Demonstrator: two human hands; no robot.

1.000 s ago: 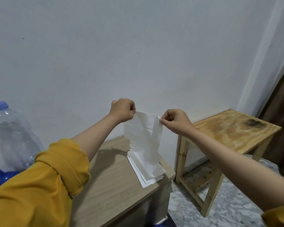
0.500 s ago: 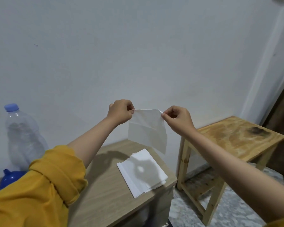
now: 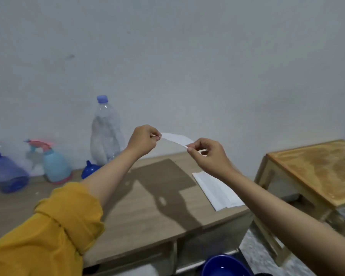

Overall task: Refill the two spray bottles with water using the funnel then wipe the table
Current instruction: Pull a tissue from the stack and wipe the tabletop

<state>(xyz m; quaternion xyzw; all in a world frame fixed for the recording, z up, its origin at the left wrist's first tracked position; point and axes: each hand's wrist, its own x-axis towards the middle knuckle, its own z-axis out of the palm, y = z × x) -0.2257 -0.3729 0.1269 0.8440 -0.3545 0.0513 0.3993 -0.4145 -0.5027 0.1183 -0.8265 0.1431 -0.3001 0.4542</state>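
Head view. Landmark: light wood-grain table.

Left hand and right hand are raised above the table's far right part. Each pinches one end of a single white paper tissue sheet between thumb and curled fingers; the sheet is stretched between them, clear of the tabletop, seen nearly edge-on. A rolled-up yellow fabric sleeve covers the left upper arm.

On the table, near its right edge and partly hidden under the right wrist: a flat stack of folded white paper tissues.

Along the table's far edge, against the wall:
- tall clear plastic water bottle with blue cap, upright
- small dark blue plastic funnel, just in front and left of that bottle, spout up
- light blue spray bottle with pink trigger head, left of the funnel, upright
- translucent dark blue spray bottle with white trigger head, farthest left, upright

Fill levels cannot be judged; the picture is blurred.

Right of the table: a bare pine side table. Below the table's near edge: a blue plastic basin, partly cut off.
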